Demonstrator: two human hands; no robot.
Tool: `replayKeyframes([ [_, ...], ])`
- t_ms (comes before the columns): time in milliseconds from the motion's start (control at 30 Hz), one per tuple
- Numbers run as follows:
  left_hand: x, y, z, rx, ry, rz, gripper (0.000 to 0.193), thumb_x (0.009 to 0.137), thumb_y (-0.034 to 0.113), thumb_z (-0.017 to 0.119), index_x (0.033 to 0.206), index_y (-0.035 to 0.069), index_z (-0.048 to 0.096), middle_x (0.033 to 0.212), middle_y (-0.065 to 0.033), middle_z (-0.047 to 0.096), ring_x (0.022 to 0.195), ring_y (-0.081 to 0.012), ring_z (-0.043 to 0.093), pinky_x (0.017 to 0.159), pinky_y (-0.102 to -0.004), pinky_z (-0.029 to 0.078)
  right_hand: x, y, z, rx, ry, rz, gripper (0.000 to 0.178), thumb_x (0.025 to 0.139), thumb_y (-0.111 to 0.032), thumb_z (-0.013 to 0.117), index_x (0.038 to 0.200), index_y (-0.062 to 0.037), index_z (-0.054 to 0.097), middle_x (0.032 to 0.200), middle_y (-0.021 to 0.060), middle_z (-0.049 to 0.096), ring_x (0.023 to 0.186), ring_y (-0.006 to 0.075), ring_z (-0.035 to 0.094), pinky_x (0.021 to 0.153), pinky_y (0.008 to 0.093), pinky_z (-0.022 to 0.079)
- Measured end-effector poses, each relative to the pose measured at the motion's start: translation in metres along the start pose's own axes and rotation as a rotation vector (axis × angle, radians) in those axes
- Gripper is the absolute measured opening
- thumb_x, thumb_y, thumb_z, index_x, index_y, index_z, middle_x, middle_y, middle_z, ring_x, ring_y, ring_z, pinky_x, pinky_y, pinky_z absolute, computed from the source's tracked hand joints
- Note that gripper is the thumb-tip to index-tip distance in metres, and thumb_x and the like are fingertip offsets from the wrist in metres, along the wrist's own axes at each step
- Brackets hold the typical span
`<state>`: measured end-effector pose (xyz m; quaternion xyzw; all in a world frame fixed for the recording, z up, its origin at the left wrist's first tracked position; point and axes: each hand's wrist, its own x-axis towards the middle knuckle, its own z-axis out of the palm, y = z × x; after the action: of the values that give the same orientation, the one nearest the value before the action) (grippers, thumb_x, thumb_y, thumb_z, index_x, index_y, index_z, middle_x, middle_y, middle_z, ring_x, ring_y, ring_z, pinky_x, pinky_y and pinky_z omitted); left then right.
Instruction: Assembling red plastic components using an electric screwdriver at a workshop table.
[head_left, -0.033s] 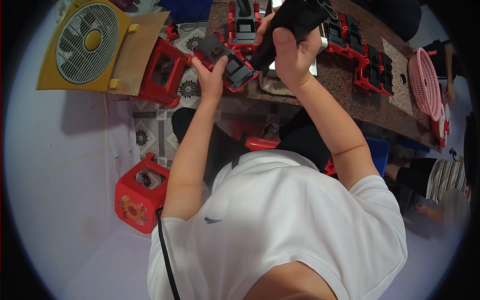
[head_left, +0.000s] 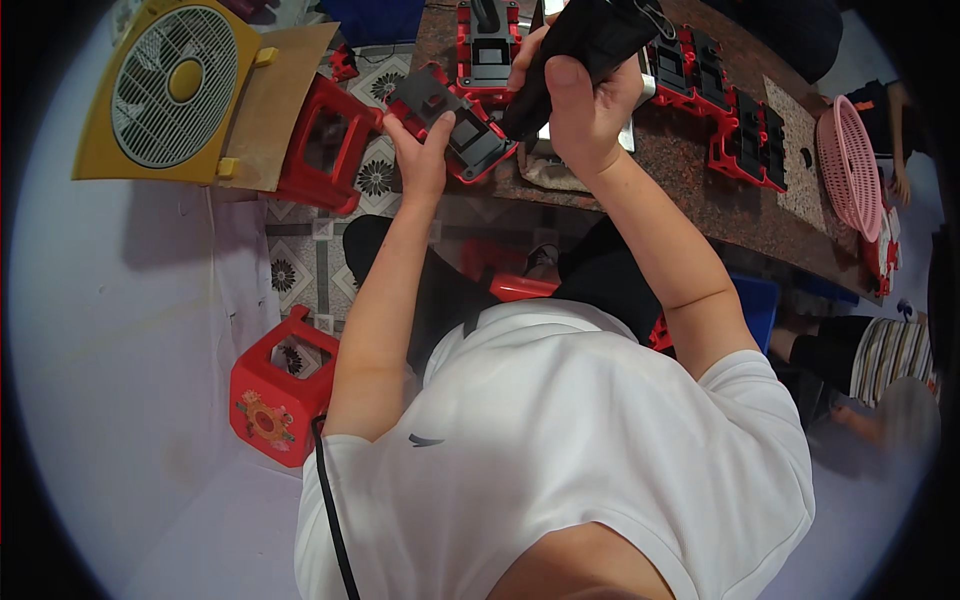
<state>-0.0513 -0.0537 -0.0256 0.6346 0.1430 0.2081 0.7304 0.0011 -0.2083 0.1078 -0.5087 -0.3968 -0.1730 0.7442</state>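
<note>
1. In the lower middle of the frame, the wearer's white T-shirt [head_left: 560, 420] lay nearest, with dark-clad legs beyond it.
2. Above centre, the right grip [head_left: 590, 105] was wrapped around a black handheld tool [head_left: 605, 40], whose narrow end pointed down-left.
3. Left of it, the left grip [head_left: 420, 165] grasped the lower-left edge of a red-and-black plastic housing [head_left: 483, 140], at the surface's near left corner; whether the tool touched it could not be told.
4. The brown speckled surface [head_left: 670, 155] crossed the upper right, bearing a second housing [head_left: 490, 58] at top centre and a row of similar housings [head_left: 750, 135] farther right.
5. A red plastic stool [head_left: 270, 405] stood at left, a yellow box fan [head_left: 185, 80] upper left.
6. At far right were a pink basket [head_left: 848, 170] and a person in stripes [head_left: 890, 355].
</note>
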Motion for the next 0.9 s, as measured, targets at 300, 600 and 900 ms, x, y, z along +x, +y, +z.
replayKeyframes([
  [300, 0.000, -0.003, 0.001, -0.006, -0.006, 0.071, 0.057, 0.079, 0.021, 0.071, 0.119, 0.000, 0.037, 0.117, -0.0155, 0.051, 0.107, -0.0220, 0.051, 0.097, -0.0331, 0.038, 0.018, -0.021, 0.012, -0.104, 0.006, 0.028, 0.039, 0.089, -0.041, 0.065, 0.092, -0.0046, 0.050, 0.072, 0.0037, 0.058, 0.058, 0.0106, 0.055, 0.051, 0.0239, 0.046],
  [600, -0.002, 0.004, 0.001, 0.040, 0.012, 0.063, 0.057, 0.079, 0.021, 0.071, 0.119, 0.000, 0.038, 0.115, -0.0154, 0.053, 0.107, -0.0228, 0.053, 0.096, -0.0340, 0.039, 0.019, -0.029, 0.014, -0.070, -0.015, 0.020, 0.040, 0.087, -0.039, 0.067, 0.097, -0.0052, 0.049, 0.072, 0.0028, 0.058, 0.057, 0.0100, 0.053, 0.051, 0.0235, 0.044],
  [900, -0.002, 0.006, 0.005, 0.046, 0.021, 0.062, 0.057, 0.077, 0.019, 0.073, 0.119, 0.000, 0.039, 0.117, -0.0149, 0.053, 0.107, -0.0223, 0.053, 0.096, -0.0342, 0.040, 0.025, -0.028, 0.025, -0.128, -0.188, 0.156, 0.038, 0.077, -0.023, 0.074, 0.098, -0.0024, 0.050, 0.078, 0.0024, 0.055, 0.063, 0.0103, 0.048, 0.055, 0.0244, 0.039],
])
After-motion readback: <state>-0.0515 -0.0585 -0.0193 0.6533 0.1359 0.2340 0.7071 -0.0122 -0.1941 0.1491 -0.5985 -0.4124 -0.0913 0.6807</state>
